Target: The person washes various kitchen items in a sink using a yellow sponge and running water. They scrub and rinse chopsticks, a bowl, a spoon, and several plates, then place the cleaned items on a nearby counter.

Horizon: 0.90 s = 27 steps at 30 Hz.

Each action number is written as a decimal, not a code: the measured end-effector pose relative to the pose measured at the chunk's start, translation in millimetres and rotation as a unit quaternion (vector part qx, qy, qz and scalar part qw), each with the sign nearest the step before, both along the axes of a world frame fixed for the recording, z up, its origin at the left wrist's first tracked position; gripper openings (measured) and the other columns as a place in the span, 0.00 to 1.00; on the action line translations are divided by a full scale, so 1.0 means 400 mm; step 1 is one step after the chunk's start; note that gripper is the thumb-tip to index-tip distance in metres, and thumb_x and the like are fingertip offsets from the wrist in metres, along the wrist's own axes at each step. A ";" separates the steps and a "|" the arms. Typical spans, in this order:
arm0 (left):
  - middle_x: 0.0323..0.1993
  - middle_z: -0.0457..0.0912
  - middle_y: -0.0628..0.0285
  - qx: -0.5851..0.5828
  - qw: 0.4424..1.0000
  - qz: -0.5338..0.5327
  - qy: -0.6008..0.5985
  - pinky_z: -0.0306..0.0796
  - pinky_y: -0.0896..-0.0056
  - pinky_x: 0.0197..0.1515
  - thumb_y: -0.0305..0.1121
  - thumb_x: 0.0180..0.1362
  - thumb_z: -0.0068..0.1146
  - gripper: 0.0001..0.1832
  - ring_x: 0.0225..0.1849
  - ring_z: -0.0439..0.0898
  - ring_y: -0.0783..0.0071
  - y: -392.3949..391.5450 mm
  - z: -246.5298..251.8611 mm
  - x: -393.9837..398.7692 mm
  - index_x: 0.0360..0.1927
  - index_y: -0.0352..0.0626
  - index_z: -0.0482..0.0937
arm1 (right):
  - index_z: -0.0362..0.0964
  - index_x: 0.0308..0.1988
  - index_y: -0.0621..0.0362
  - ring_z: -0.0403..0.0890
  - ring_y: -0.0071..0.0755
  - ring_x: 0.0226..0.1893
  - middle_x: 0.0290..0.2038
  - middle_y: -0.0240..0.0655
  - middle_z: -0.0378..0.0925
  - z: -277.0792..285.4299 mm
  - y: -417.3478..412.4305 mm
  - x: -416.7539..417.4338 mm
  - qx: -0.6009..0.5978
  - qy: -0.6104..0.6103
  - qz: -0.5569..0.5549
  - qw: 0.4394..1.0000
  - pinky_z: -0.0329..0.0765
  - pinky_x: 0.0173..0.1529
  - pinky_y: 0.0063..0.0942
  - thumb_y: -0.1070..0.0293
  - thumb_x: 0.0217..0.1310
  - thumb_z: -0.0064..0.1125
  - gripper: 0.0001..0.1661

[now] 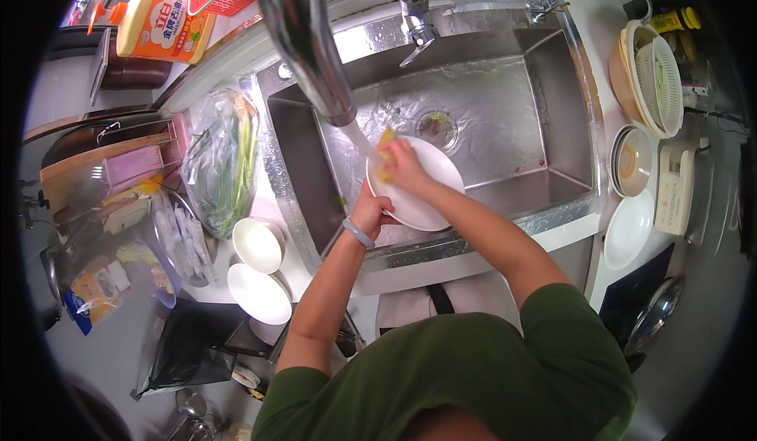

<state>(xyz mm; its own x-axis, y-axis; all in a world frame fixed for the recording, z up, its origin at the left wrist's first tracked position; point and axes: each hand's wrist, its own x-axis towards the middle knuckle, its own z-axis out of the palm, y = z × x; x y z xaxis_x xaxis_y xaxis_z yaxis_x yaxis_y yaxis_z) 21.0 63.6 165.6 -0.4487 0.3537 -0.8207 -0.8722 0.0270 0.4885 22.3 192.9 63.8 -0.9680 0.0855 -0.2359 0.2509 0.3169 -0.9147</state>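
My left hand (374, 211) grips the left rim of a white plate (429, 204) over the steel sink (497, 115), thumb on its upper face. Against the plate's upper left part, my right hand (403, 162) presses a yellow sponge or cloth (387, 145), partly hidden by the fingers. Water runs from the chrome faucet spout (337, 101) onto the plate near the sponge. The sink drain (437, 128) holds some food scraps.
White bowls (258, 246) and a plate (259, 294) stand left of the sink, near bagged green onions (225, 163). A colander (659, 86), stacked bowls (634, 162) and a white plate (629, 229) lie on the right. A detergent bottle (167, 24) is at the upper left.
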 end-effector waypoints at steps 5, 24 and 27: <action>0.49 0.71 0.54 0.002 0.999 0.025 0.040 0.81 0.57 0.28 0.26 0.52 0.48 0.31 0.41 0.79 0.57 -0.017 0.051 0.013 0.61 0.49 0.55 | 0.65 0.51 0.53 0.65 0.53 0.49 0.48 0.46 0.64 -0.002 0.018 -0.054 0.204 -0.103 -0.163 0.960 0.63 0.55 0.40 0.73 0.50 0.53 0.25; 0.39 0.76 0.59 -0.088 0.973 0.047 0.207 0.77 0.67 0.26 0.42 0.65 0.41 0.19 0.33 0.79 0.71 -0.038 0.051 -0.106 0.54 0.41 0.66 | 0.71 0.41 0.53 0.67 0.52 0.43 0.42 0.44 0.69 0.047 0.059 -0.002 0.214 -0.081 -0.118 0.966 0.66 0.50 0.43 0.69 0.49 0.53 0.15; 0.40 0.75 0.60 -0.097 0.988 -0.033 0.114 0.79 0.62 0.20 0.49 0.63 0.42 0.23 0.31 0.81 0.67 -0.006 0.089 -0.081 0.56 0.45 0.64 | 0.70 0.43 0.53 0.67 0.53 0.46 0.46 0.44 0.67 -0.004 0.026 -0.073 0.098 0.012 -0.160 0.982 0.65 0.53 0.43 0.72 0.49 0.53 0.16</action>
<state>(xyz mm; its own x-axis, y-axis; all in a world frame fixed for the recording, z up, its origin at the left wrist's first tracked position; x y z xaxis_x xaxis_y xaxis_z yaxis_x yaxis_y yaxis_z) -11.4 61.3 201.3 -0.6106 0.2345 -0.7564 -0.7335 0.1926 0.6518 -7.0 203.3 62.1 -0.8896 0.4268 -0.1625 0.3452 0.3957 -0.8510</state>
